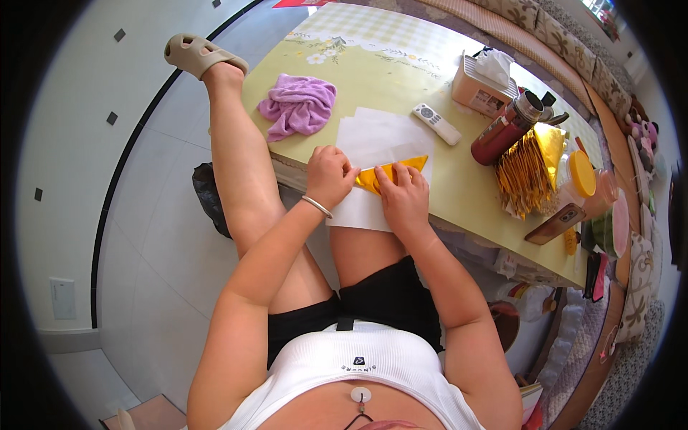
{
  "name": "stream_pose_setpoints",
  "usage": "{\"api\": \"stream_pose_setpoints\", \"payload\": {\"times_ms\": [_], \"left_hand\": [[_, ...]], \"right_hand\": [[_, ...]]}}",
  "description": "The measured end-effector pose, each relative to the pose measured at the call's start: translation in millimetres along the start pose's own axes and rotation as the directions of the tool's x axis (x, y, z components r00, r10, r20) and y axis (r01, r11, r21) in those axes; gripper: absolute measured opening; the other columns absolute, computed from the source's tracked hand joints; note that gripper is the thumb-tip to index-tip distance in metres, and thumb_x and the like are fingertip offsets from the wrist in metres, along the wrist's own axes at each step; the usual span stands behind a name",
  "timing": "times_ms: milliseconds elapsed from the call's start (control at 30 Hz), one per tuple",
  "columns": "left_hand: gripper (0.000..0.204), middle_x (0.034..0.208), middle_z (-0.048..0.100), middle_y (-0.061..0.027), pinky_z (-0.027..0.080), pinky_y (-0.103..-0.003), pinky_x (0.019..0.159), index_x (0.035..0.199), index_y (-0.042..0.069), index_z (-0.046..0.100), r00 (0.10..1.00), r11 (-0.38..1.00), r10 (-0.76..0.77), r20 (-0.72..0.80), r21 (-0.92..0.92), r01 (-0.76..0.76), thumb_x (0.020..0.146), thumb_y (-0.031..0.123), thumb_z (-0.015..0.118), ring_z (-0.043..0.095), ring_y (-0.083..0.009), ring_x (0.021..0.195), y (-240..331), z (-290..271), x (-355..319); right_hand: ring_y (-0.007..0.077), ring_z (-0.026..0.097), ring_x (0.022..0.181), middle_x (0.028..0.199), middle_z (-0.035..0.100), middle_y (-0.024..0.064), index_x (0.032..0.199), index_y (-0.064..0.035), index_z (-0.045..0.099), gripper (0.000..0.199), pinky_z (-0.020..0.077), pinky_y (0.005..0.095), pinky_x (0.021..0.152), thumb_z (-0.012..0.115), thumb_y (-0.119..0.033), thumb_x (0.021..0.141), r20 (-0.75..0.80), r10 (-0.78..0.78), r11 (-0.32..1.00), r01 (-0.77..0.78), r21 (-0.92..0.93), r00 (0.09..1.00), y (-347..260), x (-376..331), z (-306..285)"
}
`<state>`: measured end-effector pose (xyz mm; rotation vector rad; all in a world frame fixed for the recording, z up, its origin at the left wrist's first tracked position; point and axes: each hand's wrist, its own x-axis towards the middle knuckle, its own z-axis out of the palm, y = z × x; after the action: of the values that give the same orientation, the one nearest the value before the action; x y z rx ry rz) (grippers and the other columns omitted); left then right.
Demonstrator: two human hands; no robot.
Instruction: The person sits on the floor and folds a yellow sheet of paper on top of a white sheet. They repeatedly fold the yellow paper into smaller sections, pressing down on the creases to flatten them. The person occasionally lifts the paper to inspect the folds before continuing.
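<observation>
A folded piece of shiny gold paper [368, 179] lies on white paper sheets [373, 132] at the table's near edge. My left hand [330, 174] pinches the left end of the gold paper, its fingers curled. My right hand [405, 197] rests its fingertips on the middle of it, pressing it against the sheets, with its thumb hidden. The gold paper's pointed right end sticks out beyond my right fingers. One white sheet hangs over the table edge toward my thigh.
Left of the sheets lies a crumpled purple towel [299, 106]. To the right are a white remote [436, 123], a tissue box [481, 84], a maroon thermos [507, 127], a stack of folded gold paper [527, 172], a yellow-lidded jar [577, 178] and a phone [555, 223].
</observation>
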<state>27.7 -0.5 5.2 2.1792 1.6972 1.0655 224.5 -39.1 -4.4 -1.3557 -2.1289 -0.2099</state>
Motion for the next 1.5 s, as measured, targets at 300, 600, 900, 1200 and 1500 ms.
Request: {"api": "stream_pose_setpoints", "payload": {"times_ms": [300,600,900,1200,1500], "left_hand": [[0.054,0.136,0.057,-0.0231,0.041,-0.046,0.108,0.129,-0.004,0.059,0.84,0.804,0.507,0.195,0.244,-0.542,0.086,0.026,0.071,0.051,-0.0383,0.131,30,-16,-30],[0.039,0.127,0.063,-0.0152,0.038,-0.05,0.109,0.114,0.004,0.067,0.921,0.918,0.266,0.285,0.217,-0.333,0.088,0.033,0.069,0.056,-0.0319,0.121,46,-3,-28],[0.035,0.092,0.064,-0.0088,0.033,-0.052,0.109,0.074,0.007,0.071,0.978,0.969,0.12,0.173,0.196,-0.153,0.068,0.038,0.086,0.053,-0.0327,0.113,53,10,11],[0.025,0.093,0.067,-0.0067,0.029,-0.059,0.11,0.073,0.01,0.072,0.975,0.971,0.163,0.148,0.15,-0.185,0.071,0.031,0.085,0.05,-0.0357,0.126,45,10,2],[0.05,0.091,0.067,-0.0093,0.041,-0.043,0.102,0.104,0.007,0.069,0.984,0.972,-0.069,0.166,0.233,0.029,0.061,0.023,0.089,0.055,-0.0341,0.11,46,7,33]], "right_hand": [[0.0329,0.053,0.115,0.125,0.06,0.0132,0.128,-0.0153,0.067,0.046,0.0407,0.0478,0.1,0.069,-0.016,0.082,-0.005,-0.005,0.998,0.005,-0.058,1.0,-1,0,2],[0.0341,0.065,0.098,0.117,0.066,0.0154,0.125,-0.0074,0.063,0.039,0.0539,0.0399,0.082,0.063,-0.004,0.086,0.044,0.282,0.857,-0.272,0.438,0.958,47,16,-22],[0.0283,0.061,0.099,0.105,0.065,0.0061,0.097,-0.0082,0.065,0.018,0.0505,0.0392,0.086,0.07,-0.016,0.082,0.158,-0.161,0.965,0.123,0.23,0.974,74,25,-25],[0.0268,0.059,0.104,0.112,0.064,0.0036,0.101,-0.0094,0.067,0.03,0.0489,0.0396,0.089,0.078,-0.023,0.076,0.36,-0.193,0.945,0.074,0.318,0.913,87,28,-46],[0.0304,0.05,0.126,0.125,0.06,0.0109,0.139,-0.0119,0.053,0.07,0.0287,0.0461,0.118,0.078,-0.022,0.075,0.203,-0.297,0.941,0.25,0.23,0.933,100,57,-19]]}}
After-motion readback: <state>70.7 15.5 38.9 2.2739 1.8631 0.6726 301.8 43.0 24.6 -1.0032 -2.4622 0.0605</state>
